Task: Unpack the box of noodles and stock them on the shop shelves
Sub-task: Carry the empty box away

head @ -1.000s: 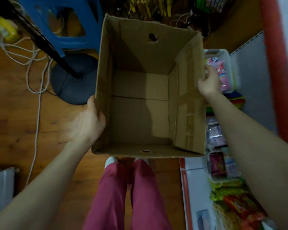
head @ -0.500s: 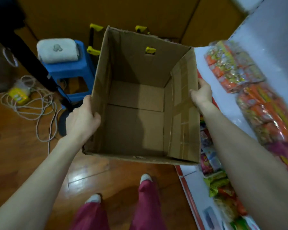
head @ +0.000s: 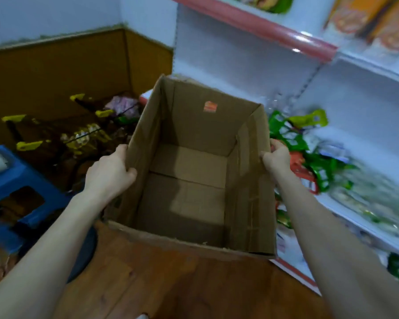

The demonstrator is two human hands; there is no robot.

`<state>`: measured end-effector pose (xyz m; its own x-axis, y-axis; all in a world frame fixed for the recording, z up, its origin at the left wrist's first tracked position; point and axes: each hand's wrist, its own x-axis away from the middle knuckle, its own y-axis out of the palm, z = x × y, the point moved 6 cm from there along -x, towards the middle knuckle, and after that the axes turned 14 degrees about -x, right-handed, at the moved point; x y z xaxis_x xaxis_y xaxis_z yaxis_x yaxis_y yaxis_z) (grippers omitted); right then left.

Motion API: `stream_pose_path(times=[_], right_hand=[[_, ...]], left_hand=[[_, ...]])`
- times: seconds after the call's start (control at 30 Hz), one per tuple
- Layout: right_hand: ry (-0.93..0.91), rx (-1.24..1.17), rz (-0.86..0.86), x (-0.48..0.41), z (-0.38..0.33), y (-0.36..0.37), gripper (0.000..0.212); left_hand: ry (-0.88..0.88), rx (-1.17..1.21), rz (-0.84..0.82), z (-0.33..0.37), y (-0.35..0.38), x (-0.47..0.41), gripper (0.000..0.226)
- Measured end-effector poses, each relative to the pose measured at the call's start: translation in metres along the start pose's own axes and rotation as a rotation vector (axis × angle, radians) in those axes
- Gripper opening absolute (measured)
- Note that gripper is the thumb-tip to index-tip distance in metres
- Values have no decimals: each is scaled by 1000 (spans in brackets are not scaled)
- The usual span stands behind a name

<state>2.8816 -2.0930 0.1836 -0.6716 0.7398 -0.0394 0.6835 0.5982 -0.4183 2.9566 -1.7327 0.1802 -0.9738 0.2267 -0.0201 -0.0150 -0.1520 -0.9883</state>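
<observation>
Box (head: 187, 203) is hanging empty between both grips — left hand (head: 108, 172) curling over its left wall, right hand (head: 275, 157) pinching the right one — long axis running away, shelf (head: 359, 93) lying nearer the right hand.

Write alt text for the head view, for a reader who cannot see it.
An empty cardboard box is held over a wooden floor, the left hand gripping its left wall and the right hand its right wall. Shop shelves with blurred packets stand at right.
</observation>
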Motion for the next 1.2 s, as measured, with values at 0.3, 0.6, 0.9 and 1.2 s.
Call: stream_pose_path(times=[0.3,0.6,0.9,1.2], right_hand=[[176,122,368,99,104,-271,26],[408,132,775,249,187,-505,32],[648,59,1253,421,246,-627,37],[925,10,1789,612,250,-633,41]], left_hand=[[430,40,-85,211,5,96,41],[913,20,-185,426,36,215,44],[1516,83,-285,629,70,348,40],[2057,-15,-335,748,103,540,45]])
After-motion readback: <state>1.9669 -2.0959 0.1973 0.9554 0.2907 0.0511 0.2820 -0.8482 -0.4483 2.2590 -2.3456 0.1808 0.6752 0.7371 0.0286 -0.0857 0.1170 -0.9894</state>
